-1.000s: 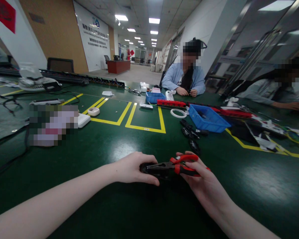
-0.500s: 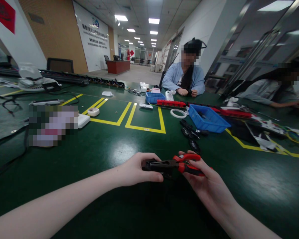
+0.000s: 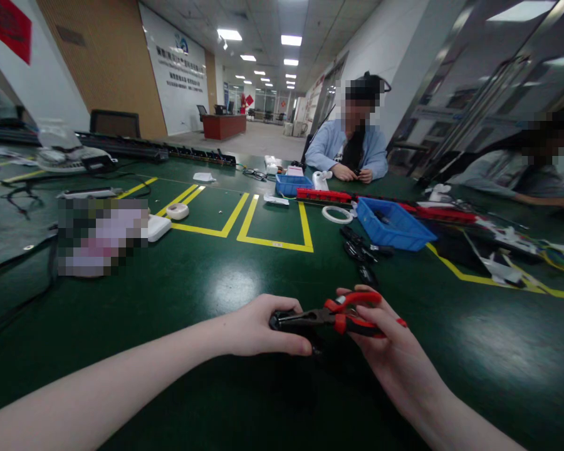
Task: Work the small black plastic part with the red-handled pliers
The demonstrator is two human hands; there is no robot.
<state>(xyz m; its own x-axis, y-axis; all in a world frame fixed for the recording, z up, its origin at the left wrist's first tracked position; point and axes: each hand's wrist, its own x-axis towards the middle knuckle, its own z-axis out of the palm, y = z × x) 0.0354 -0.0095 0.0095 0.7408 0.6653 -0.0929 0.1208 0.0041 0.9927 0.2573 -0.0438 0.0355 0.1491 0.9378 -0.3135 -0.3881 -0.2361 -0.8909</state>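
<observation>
Red-and-black long-nose pliers (image 3: 341, 315) lie in my right hand (image 3: 388, 338), its fingers wrapped round the handles. Their dark jaws point left, toward my left hand (image 3: 267, 327). That hand is closed on a small black part (image 3: 277, 321), gripped between thumb and fingers. The pliers' nose reaches onto this black part; whether the tips pinch it I cannot tell. Much of the part is hidden by my fingers and the dark shade beneath. Both hands are held above the green table (image 3: 183, 382).
Beyond my hands lie coiled black cables (image 3: 357, 247), a white ring (image 3: 337, 215) and a blue bin (image 3: 392, 225). A tape roll (image 3: 177, 211) and a white box (image 3: 157, 228) are at left. A co-worker (image 3: 346, 147) sits across the table; another person is at far right.
The pliers' handles have spread slightly wider in my right hand. The black part has tilted a little in my left hand, and both hands have sunk slightly.
</observation>
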